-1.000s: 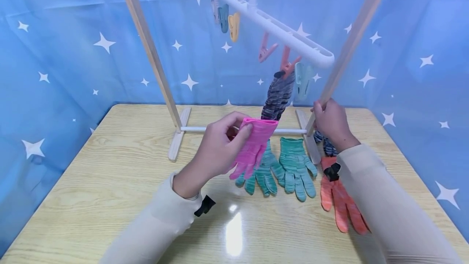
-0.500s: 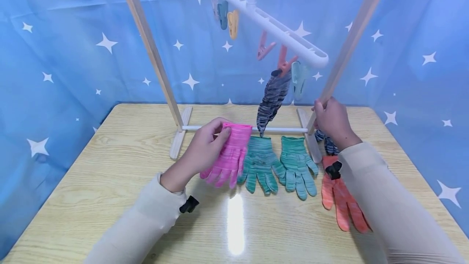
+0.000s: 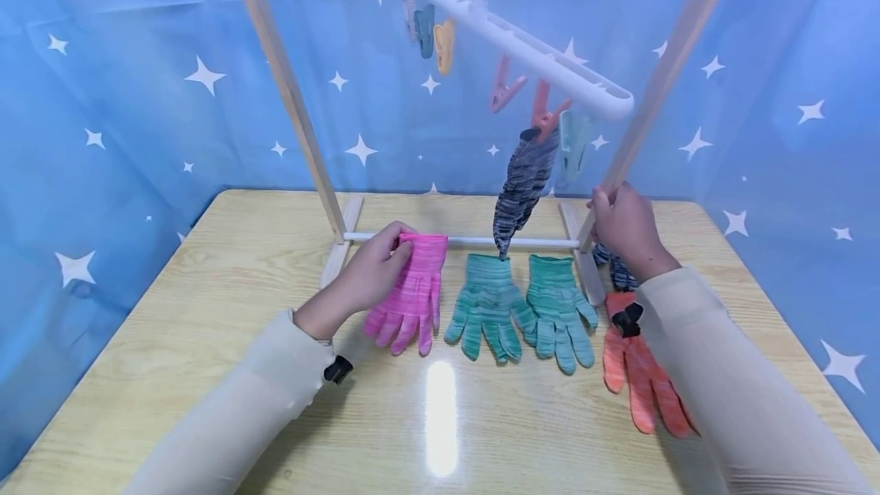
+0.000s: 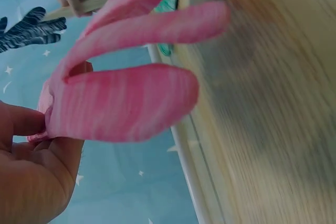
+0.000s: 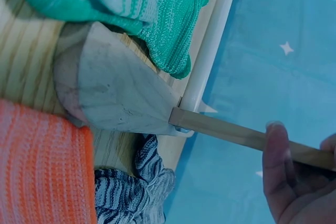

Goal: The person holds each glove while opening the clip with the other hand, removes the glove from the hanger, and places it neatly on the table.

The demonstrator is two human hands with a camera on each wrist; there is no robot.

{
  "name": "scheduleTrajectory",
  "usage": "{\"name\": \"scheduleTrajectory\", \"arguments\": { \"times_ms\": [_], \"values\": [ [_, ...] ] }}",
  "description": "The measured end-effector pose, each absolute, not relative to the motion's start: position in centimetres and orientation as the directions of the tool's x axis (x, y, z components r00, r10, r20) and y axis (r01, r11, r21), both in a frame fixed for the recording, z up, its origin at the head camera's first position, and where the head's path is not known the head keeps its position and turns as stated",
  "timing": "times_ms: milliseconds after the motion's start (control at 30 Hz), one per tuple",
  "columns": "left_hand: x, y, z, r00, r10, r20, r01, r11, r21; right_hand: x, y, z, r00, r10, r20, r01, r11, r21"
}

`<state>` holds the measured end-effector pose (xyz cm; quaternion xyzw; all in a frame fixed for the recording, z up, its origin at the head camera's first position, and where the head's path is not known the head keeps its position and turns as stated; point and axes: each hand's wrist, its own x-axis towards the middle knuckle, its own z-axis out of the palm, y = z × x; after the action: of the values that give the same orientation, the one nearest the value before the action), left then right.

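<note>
My left hand (image 3: 374, 270) pinches a pink knit glove (image 3: 416, 281) by its cuff, left of two green gloves. In the left wrist view the glove's fingers (image 4: 126, 103) stick out over the tabletop, thumb and fingers at the cuff. My right hand (image 3: 624, 229) grips the right wooden post (image 3: 649, 105) of the drying rack low down; the right wrist view shows the fingers around the post (image 5: 226, 130). One green glove (image 3: 490, 300) lies flat, beside a second green glove (image 3: 558, 304). A black-and-white glove (image 3: 525, 182) hangs from a red clothespin (image 3: 543, 117).
An orange glove (image 3: 639, 373) lies at the right, partly under my sleeve, with another black-and-white glove (image 3: 615, 270) behind it. The white hanger bar (image 3: 522, 44) carries several clothespins, one yellow (image 3: 444, 46). A white crossbar (image 3: 467, 241) joins the rack's feet.
My left hand has moved left and lowered the pink glove away from in front of the green gloves. The right hand keeps its grip on the post.
</note>
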<state>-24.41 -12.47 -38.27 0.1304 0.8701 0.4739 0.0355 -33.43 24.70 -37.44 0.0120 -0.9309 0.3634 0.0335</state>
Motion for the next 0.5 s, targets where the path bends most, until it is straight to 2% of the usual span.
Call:
{"name": "scheduleTrajectory", "arguments": {
  "times_ms": [500],
  "values": [
    [-26.5,-13.6,-39.6,-0.965,0.261,0.004,0.192,0.699,0.689,-33.7,24.7,-37.4,-0.997,0.008,0.078,-0.045,0.763,-0.645]
  ]
}}
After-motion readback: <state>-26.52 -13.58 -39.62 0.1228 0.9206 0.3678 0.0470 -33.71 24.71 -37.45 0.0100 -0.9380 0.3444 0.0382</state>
